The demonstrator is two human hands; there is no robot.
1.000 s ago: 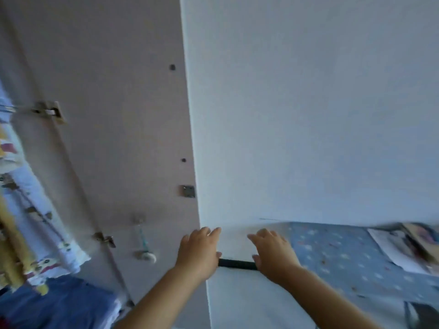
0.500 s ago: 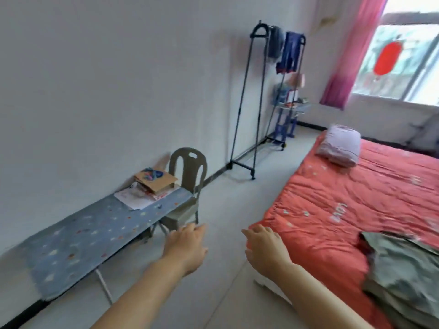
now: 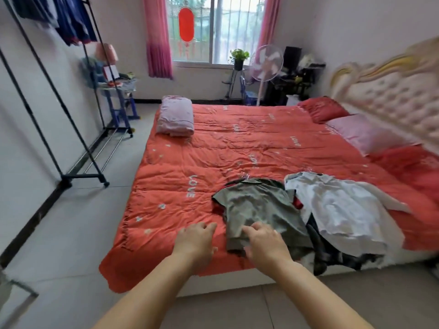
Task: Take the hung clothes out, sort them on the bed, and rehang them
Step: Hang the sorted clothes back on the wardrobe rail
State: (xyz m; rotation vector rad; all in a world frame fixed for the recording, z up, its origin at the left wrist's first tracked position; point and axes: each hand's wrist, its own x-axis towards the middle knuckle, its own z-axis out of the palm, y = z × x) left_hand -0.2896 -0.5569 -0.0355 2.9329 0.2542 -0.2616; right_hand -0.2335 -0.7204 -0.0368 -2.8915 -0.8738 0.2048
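A bed with a red quilt (image 3: 213, 148) fills the middle of the view. On its near right part lies a pile of clothes: an olive-grey shirt (image 3: 259, 210) on a hanger, a white shirt (image 3: 342, 210), and dark garments (image 3: 332, 255) hanging over the edge. My left hand (image 3: 194, 241) hovers over the quilt's near edge, fingers relaxed, holding nothing. My right hand (image 3: 266, 241) is at the grey shirt's lower hem, fingers extended, holding nothing. A black clothes rack (image 3: 59, 110) stands at the left wall with blue garments (image 3: 71, 20) hanging on it.
A folded pink blanket (image 3: 175, 117) lies on the bed's far left, pillows (image 3: 365, 134) by the padded headboard (image 3: 392, 96). A standing fan (image 3: 266, 65), plant and desk stand under the window. A small blue table (image 3: 118, 96) stands behind the rack. Grey tiled floor (image 3: 71, 233) stretches left of the bed.
The view swung right from the wardrobe and wall to the bed. Both hands let go of a dark bar and now reach out empty over the bed's near edge.
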